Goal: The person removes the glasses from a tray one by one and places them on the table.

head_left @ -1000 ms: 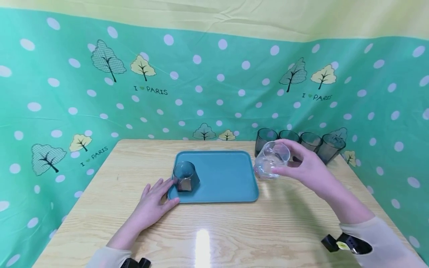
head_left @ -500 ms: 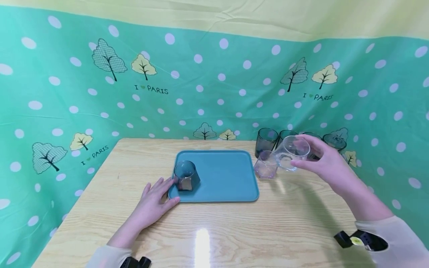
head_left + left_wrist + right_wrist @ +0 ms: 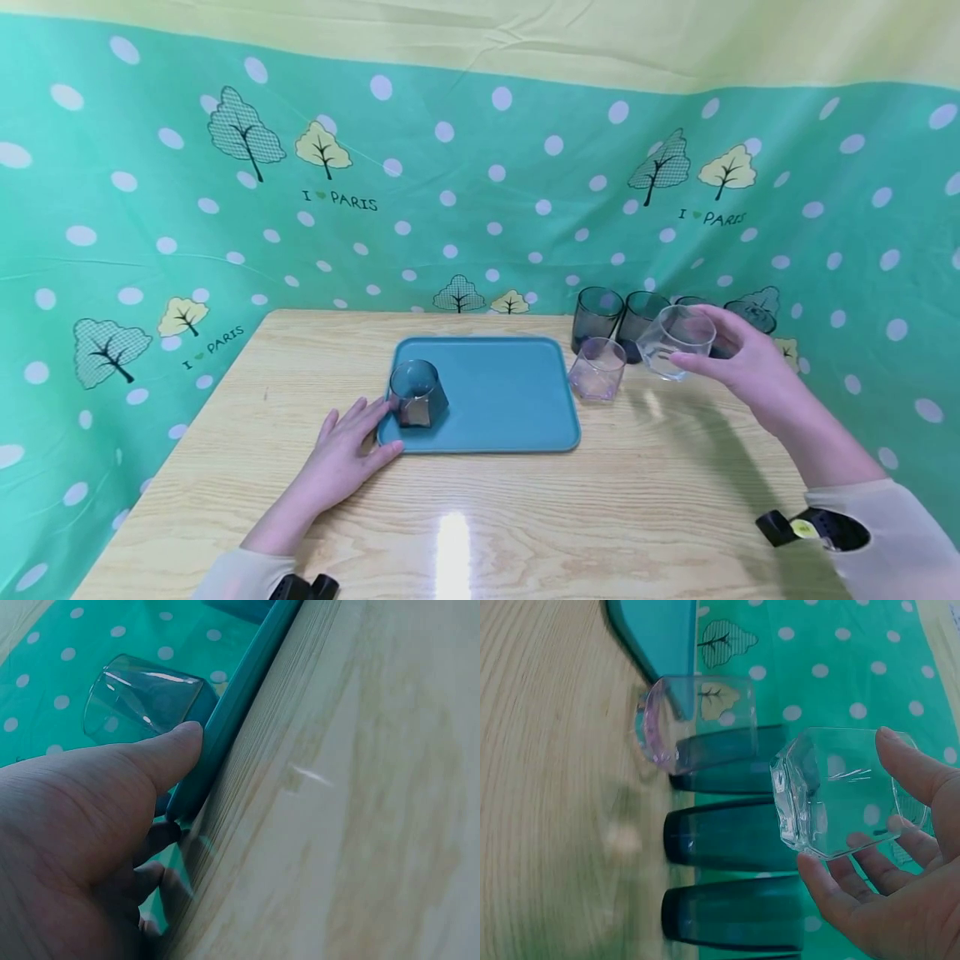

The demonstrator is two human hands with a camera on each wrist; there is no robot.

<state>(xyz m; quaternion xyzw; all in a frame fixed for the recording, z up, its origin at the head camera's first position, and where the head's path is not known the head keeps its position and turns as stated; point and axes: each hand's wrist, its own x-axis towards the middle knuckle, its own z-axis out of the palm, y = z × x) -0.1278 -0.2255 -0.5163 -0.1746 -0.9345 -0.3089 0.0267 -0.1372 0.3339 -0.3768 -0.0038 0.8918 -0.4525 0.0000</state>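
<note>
In the head view my right hand [image 3: 750, 367] grips a clear glass tumbler [image 3: 671, 346] by its side, lifted above the table and slightly tilted. The right wrist view shows its faceted base, thumb on one side and fingers on the other. Left of it stands a pale pink-tinted tumbler [image 3: 597, 372], close to the right edge of the blue tray [image 3: 510, 400]. A smoky grey tumbler [image 3: 417, 396] sits on the tray's left part. My left hand [image 3: 341, 462] touches the tray's near left corner, fingers loosely extended; its thumb [image 3: 176, 746] rests at the rim.
Several tall dark glasses [image 3: 597, 312] stand in a row at the back right, partly hidden behind the right hand and clear tumbler. A green dotted curtain [image 3: 487, 192] hangs behind and beside the wooden table [image 3: 525, 525].
My right hand has carried the clear tumbler rightward, away from the pink-tinted tumbler, which now shows fully beside the tray. The left hand and tray have stayed put.
</note>
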